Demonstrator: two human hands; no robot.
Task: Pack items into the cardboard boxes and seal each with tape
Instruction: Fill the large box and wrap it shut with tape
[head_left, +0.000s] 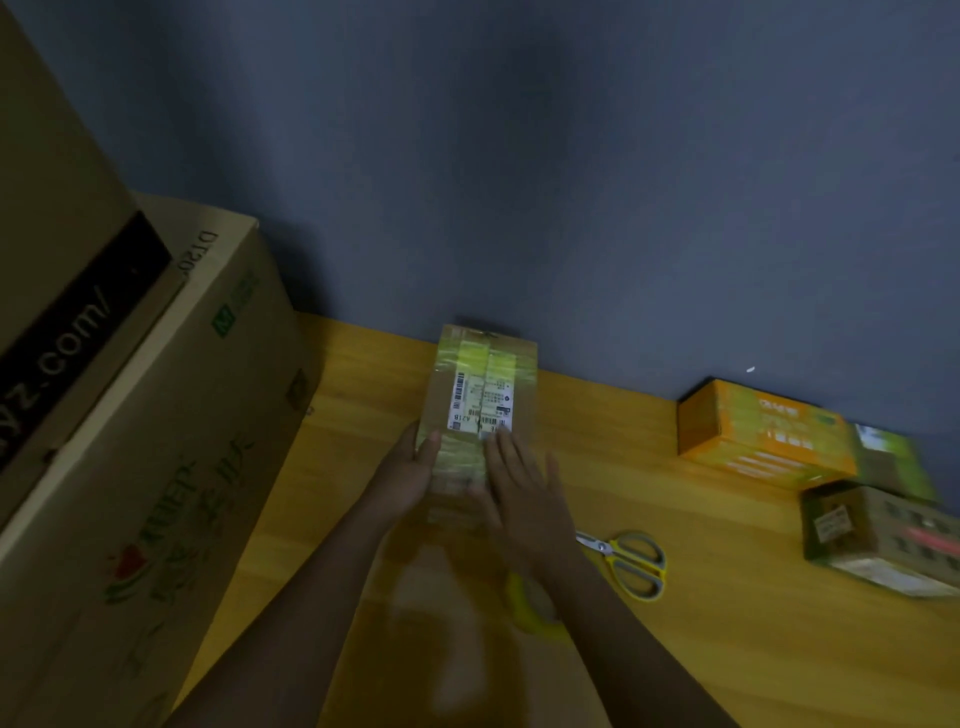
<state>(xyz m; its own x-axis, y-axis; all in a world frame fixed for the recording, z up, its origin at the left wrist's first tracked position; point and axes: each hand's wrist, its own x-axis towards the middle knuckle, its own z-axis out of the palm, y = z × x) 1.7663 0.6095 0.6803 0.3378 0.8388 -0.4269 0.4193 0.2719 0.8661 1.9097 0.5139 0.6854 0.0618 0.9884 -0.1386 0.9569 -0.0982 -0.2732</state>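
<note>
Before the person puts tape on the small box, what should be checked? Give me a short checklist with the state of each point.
1. Small box lies flat on the table: ok.
2. Flaps closed under the old tape and label: ok.
3. Left hand steadies the box's side: ok.
4. Right hand lies flat on top, fingers straight: ok.
5. Tape roll within reach, beneath the right forearm: ok.
6. Scissors nearby on the right: ok.
</note>
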